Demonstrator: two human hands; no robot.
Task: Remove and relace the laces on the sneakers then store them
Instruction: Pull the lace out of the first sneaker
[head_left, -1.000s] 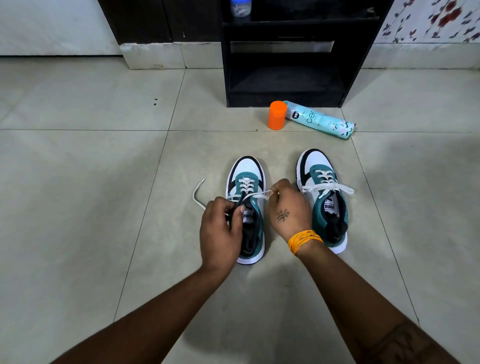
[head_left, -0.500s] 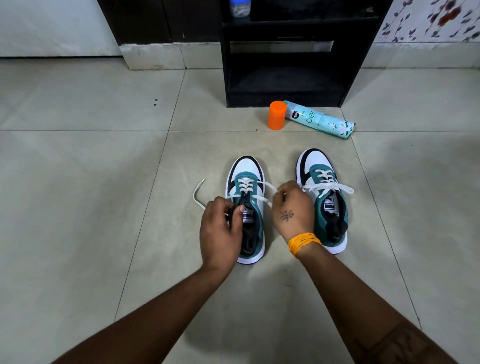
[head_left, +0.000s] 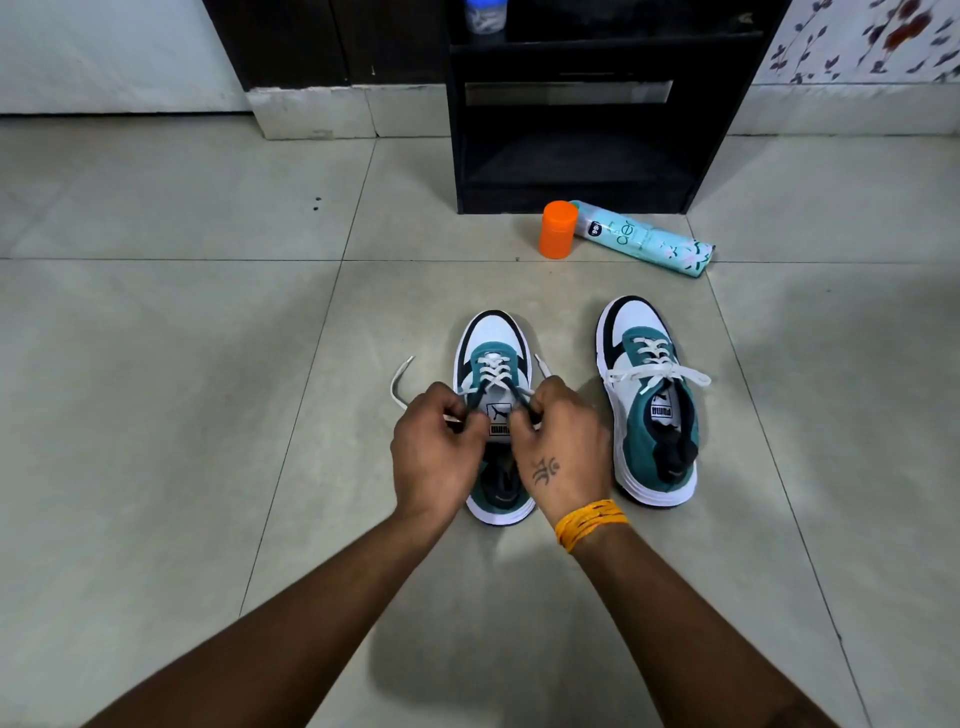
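looks like a room in someone's home, pale tiled floor (head_left: 156, 364), black shelf unit (head_left: 571, 130) against the wall, floral wallpaper (head_left: 872, 41) at the far right corner, spray can (head_left: 644, 244) lying by the shelf

Open floor (head_left: 156, 415) left; spray can (head_left: 644, 243) and shelf (head_left: 571, 156) block ahead.
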